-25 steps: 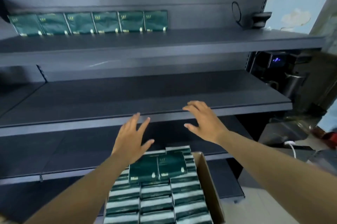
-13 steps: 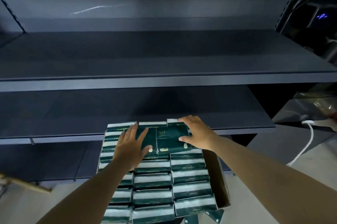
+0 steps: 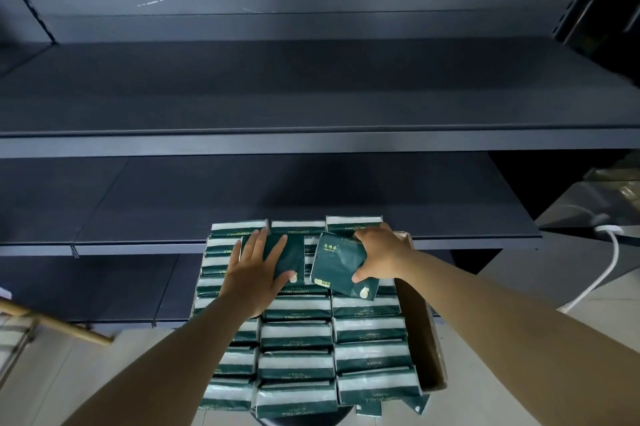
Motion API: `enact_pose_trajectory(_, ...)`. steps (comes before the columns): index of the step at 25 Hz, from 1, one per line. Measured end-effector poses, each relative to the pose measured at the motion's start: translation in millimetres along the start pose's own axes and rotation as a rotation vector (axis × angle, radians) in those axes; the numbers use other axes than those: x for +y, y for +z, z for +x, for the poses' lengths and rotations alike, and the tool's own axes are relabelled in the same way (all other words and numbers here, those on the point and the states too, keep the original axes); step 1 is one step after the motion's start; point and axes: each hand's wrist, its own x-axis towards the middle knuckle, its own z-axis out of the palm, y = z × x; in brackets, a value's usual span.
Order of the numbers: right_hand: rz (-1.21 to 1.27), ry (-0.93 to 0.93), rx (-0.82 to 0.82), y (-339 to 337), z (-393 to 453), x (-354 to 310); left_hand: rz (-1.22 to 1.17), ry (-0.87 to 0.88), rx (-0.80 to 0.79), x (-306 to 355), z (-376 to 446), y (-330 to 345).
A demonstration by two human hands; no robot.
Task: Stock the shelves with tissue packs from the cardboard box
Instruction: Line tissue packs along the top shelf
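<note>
Atop box [image 3: 420, 328], right hand [image 3: 382, 257] has tilted pack [image 3: 337, 261] up.

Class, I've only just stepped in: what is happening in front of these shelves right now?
A person is reaching into a cardboard box packed with dark green tissue packs. The right hand grips one pack, tilted and partly lifted off the top layer. The left hand lies flat, fingers spread, on a neighbouring pack that is still lying on the stack. The two dark shelves in view above the box hold nothing yet.
</note>
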Motion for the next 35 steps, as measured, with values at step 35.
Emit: enact_pose_trajectory(35,0.057,-0.361,0.991,-458,-119,1,-0.015,0.074,0.901,65,129,-477)
